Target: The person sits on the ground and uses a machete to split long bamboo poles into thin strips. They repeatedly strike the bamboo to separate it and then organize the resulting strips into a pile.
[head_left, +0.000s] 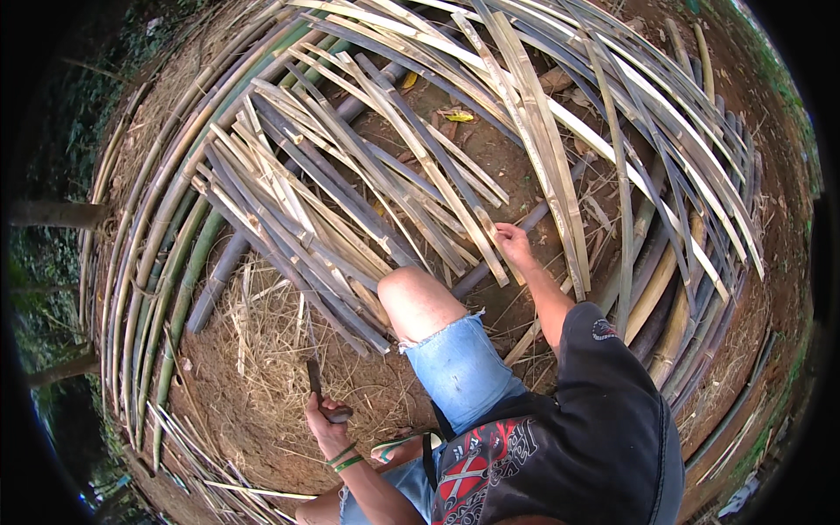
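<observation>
My left hand (327,423), with green bands round its wrist, is closed round a dark knife (314,378) low on the left. The blade points away from me over the straw, and its thin far part is hard to make out. Ahead and to the right, my right hand (514,245) has its fingers closed at the near end of a split bamboo strip (468,197). That strip lies among a loose pile of split bamboo (328,188), pale inside and grey outside, which reaches up to my bent knee.
Round bamboo poles (166,236) lie stacked along the left. More long strips (547,149) and poles (669,306) cross on the right. Under the pile runs a thick grey pole (216,284). Dry straw and shavings (271,332) cover the bare soil beside my left hand.
</observation>
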A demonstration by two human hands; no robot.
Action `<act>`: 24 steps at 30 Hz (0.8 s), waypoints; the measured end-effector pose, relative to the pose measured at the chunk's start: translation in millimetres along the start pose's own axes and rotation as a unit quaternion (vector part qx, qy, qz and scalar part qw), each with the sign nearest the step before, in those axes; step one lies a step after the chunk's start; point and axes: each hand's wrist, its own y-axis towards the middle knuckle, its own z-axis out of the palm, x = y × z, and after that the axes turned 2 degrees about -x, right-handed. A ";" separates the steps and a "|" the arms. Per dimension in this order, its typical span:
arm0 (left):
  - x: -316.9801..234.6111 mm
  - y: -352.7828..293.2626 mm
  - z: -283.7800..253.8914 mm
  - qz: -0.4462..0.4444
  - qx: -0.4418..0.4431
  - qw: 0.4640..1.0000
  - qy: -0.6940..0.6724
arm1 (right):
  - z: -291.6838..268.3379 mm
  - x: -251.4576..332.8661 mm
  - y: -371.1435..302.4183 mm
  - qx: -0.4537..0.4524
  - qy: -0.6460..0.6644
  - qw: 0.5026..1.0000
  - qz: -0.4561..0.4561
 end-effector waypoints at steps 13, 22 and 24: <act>3.6 -0.2 1.8 -0.004 -0.015 1.000 0.002 | 43.0 27.5 -45.4 -0.101 -0.254 0.950 -0.150; 5.8 -3.0 -9.3 0.019 -0.013 1.000 0.009 | -32.8 64.5 -103.7 0.154 0.258 0.951 0.074; 8.0 -6.0 -6.7 0.015 -0.006 1.000 0.014 | -52.8 65.6 -120.6 0.162 0.287 0.943 0.047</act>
